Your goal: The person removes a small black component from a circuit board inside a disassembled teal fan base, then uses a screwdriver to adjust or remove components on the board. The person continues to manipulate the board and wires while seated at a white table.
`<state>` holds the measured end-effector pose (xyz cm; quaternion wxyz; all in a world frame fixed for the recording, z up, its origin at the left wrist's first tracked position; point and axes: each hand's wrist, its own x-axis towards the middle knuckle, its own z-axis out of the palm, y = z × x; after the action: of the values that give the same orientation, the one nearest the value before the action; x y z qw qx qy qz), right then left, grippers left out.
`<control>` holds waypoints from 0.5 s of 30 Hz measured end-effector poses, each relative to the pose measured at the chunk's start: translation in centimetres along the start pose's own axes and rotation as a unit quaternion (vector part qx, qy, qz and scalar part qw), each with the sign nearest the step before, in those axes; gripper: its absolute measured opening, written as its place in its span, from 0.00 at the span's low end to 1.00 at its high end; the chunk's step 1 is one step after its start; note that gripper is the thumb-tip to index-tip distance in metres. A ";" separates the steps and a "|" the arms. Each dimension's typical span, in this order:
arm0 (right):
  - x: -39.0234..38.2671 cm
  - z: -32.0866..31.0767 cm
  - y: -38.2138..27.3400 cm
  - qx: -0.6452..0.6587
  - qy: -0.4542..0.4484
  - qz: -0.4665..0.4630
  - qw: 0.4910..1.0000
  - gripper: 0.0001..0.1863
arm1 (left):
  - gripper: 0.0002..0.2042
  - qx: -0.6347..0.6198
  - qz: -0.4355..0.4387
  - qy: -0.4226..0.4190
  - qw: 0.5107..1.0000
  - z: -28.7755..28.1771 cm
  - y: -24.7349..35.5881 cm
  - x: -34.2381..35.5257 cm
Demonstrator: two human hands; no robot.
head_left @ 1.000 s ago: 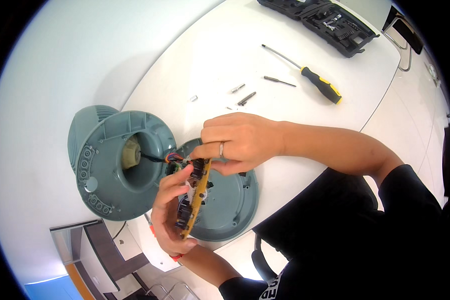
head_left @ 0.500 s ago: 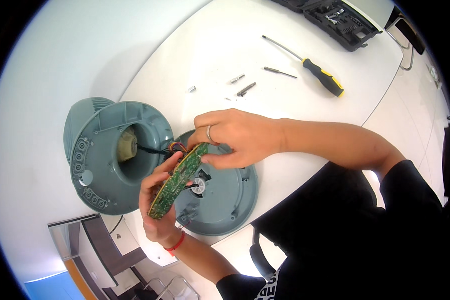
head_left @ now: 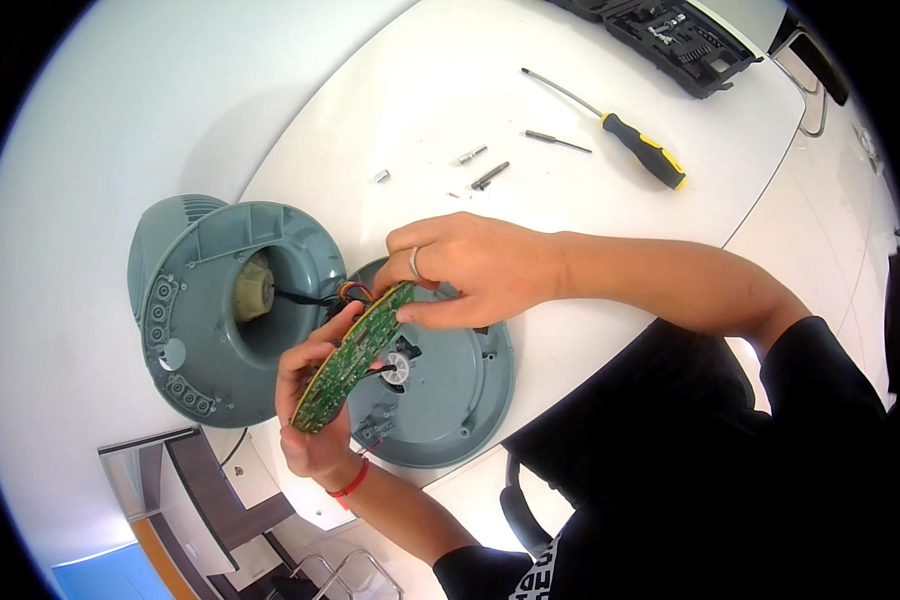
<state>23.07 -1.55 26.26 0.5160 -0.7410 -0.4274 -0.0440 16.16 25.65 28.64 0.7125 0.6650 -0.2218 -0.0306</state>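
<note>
A green circuit board (head_left: 348,364), curved along one side, is held tilted on edge between both hands. My left hand (head_left: 313,400), a red band at its wrist, grips the lower end with fingers along the back edge. My right hand (head_left: 460,265), wearing a ring, pinches the upper end between thumb and fingers. Coloured wires (head_left: 354,291) and a dark cable run from behind the board towards the grey-green round housing (head_left: 195,350) on the left, whose opening shows a beige motor-like part (head_left: 254,287). Beneath the board lies a round grey-green base (head_left: 450,400) with a white central hub (head_left: 396,370).
On the white table (head_left: 370,120) lie a black-and-yellow screwdriver (head_left: 642,150), a thin dark bit (head_left: 558,141), a silver socket (head_left: 381,176) and small metal pieces (head_left: 490,176). An opened black tool case (head_left: 685,45) sits at the far edge. A chair (head_left: 515,500) is close below.
The board and both hands have shifted very slightly up and left. Both hands keep their hold, and the view itself has moved a little.
</note>
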 end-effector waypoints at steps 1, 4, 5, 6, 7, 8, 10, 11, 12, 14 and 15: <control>0.0 0.0 0.1 -0.010 0.001 -0.013 1.000 0.13 | 0.45 0.001 -0.002 0.003 1.000 0.0 0.0 0.0; -0.2 0.3 0.6 -0.037 0.008 -0.044 0.998 0.15 | 0.45 0.001 -0.004 0.008 1.000 -0.1 0.2 -0.1; -0.2 0.3 0.6 -0.045 0.013 -0.049 0.998 0.15 | 0.45 -0.001 -0.004 0.008 1.000 -0.1 0.1 -0.1; -0.2 0.4 0.6 -0.052 0.018 -0.054 0.997 0.15 | 0.46 -0.003 -0.003 0.007 1.000 -0.1 0.0 -0.1; -0.3 0.5 0.7 -0.066 0.040 -0.068 0.995 0.15 | 0.46 -0.006 -0.002 0.008 1.000 -0.2 0.0 -0.2; -0.3 0.8 0.9 -0.079 0.062 -0.082 0.992 0.15 | 0.46 -0.010 -0.002 0.010 1.000 -0.3 -0.1 -0.2; -0.2 1.2 0.9 -0.090 0.106 -0.100 0.985 0.16 | 0.45 -0.017 -0.002 0.018 1.000 -0.4 -0.2 -0.3; -0.2 1.4 0.6 -0.089 0.129 -0.102 0.982 0.16 | 0.45 -0.021 -0.003 0.022 1.000 -0.3 -0.2 -0.3; -0.2 1.5 0.5 -0.089 0.152 -0.104 0.979 0.16 | 0.45 -0.026 -0.003 0.025 0.999 -0.2 -0.2 -0.3; 0.0 1.7 0.7 -0.114 0.200 -0.143 0.963 0.16 | 0.45 -0.037 -0.008 0.033 0.999 -0.1 0.0 -0.1; 0.2 1.9 0.8 -0.123 0.223 -0.164 0.953 0.17 | 0.45 -0.041 -0.010 0.040 0.998 -0.1 0.1 -0.2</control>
<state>23.04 -0.04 24.88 0.4884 -0.6902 -0.4081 -0.3444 15.97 25.83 28.64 0.7470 0.6382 -0.1851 -0.0208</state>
